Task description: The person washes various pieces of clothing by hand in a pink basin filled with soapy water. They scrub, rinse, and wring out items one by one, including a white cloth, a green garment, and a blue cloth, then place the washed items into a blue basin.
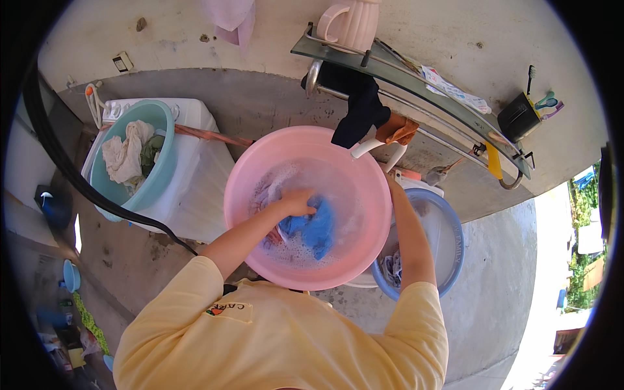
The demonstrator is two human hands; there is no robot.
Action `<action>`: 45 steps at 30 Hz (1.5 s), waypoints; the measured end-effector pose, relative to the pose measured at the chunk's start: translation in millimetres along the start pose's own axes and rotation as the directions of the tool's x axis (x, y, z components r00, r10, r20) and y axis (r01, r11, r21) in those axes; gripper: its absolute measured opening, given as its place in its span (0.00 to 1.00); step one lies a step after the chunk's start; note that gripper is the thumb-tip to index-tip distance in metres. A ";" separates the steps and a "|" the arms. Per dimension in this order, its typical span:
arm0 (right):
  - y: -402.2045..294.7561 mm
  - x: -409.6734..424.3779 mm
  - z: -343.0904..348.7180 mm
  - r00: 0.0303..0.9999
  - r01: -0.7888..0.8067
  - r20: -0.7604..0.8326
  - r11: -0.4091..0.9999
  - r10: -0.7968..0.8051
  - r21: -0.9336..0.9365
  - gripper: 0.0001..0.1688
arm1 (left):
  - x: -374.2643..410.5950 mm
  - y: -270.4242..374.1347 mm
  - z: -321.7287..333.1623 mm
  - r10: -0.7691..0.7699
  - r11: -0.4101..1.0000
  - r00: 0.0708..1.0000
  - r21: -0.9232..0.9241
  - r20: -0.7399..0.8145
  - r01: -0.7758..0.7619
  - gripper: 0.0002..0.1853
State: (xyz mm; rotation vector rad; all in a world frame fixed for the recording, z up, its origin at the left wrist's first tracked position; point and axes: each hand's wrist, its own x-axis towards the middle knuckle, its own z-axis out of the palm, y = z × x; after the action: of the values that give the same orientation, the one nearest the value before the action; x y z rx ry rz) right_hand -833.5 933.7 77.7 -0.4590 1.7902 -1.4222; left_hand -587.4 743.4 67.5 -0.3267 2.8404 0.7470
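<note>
A large pink plastic basin (307, 280) stands in front of me, with cloudy, sudsy water in it. My left hand (296, 201) is over the water, fingers spread, at the upper edge of a wet blue cloth (319, 229); whether it grips the cloth is not clear. Pale, patterned cloth (265, 195) lies in the suds to the left of it. My right hand (388, 176) is at the basin's far right rim, near the white tap pipes (365, 147); its fingers are mostly hidden. Black cloth (358, 114) and a brown cloth (397, 129) hang over the pipes.
At left, a teal basin (170, 141) of clothes stands on a white washing machine (195, 195). A blue-rimmed basin (458, 234) with some cloth is at right. Above, a glass shelf (409, 73) holds a pink pitcher (356, 27) and a black toothbrush cup (517, 117).
</note>
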 end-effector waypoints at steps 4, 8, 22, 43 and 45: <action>-17.1 5.4 15.1 0.996 -0.082 0.059 0.958 0.068 0.274 0.21 | -26.8 25.8 -3.3 0.110 0.984 0.984 -0.122 -0.140 -0.127 0.31; -39.3 10.9 5.3 0.994 -0.057 0.097 0.982 0.040 0.179 0.23 | -45.3 41.6 14.3 0.530 0.796 0.845 0.384 -0.068 -0.468 0.33; -19.3 -124.1 158.5 0.904 0.239 0.051 0.404 -0.424 -0.883 0.27 | 33.0 -36.1 0.6 -0.372 0.754 0.882 -0.648 -0.289 0.106 0.22; 44.5 -42.7 193.4 0.967 -0.127 -0.177 0.254 -0.183 -0.959 0.22 | 11.6 -55.5 -0.7 -0.470 0.826 0.852 -0.456 -0.231 0.331 0.26; 47.7 -38.0 209.2 0.966 -0.118 -0.192 0.368 -0.171 -0.922 0.25 | 22.2 -56.9 17.1 -0.649 0.445 0.756 -0.850 -0.088 0.283 0.31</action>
State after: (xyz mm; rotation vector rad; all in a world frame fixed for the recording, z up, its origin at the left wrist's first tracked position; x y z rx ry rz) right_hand -642.2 839.0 33.7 -0.9006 2.7445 -0.2664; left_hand -591.9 700.1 21.5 -1.5241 2.2315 1.9597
